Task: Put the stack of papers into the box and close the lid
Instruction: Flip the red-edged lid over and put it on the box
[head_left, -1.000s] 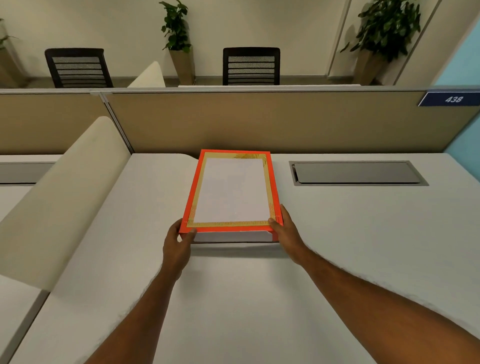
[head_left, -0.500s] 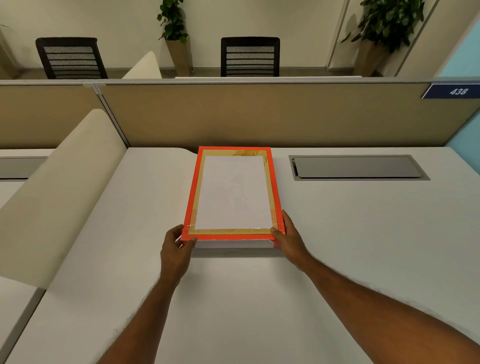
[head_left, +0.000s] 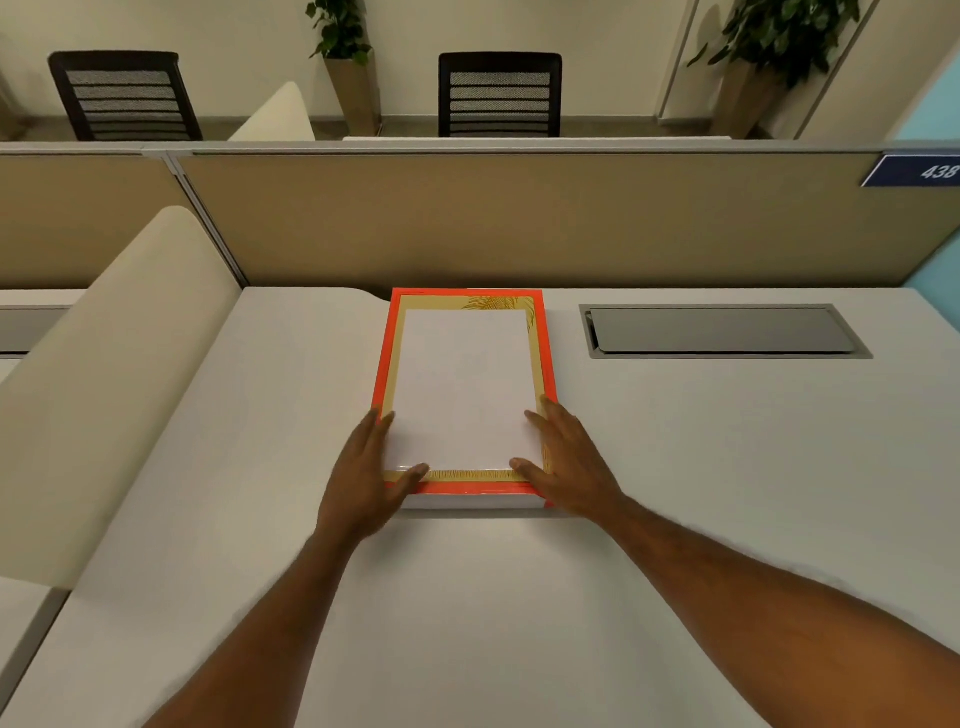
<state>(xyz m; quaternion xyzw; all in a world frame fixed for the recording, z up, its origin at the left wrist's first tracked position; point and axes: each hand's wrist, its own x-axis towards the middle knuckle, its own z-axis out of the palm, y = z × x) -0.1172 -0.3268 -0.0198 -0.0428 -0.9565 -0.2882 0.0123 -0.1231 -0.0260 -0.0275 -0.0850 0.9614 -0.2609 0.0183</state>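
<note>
A flat box with an orange rim, a gold patterned face and a white base lies on the white desk against the partition. A white stack of papers rests on its gold face, inside the orange border. My left hand is at the stack's near left corner, fingers along the left edge and thumb on the near edge. My right hand mirrors it at the near right corner. I cannot tell whether the gold face is a closed lid or the box's inside.
A tan partition runs close behind the box. A grey cable hatch is set into the desk to the right. A cream curved divider rises on the left. Chairs and potted plants stand beyond the partition.
Both hands have left the box's near corners and moved forward and up onto the near corners of the paper stack. The box and papers lie as before.
</note>
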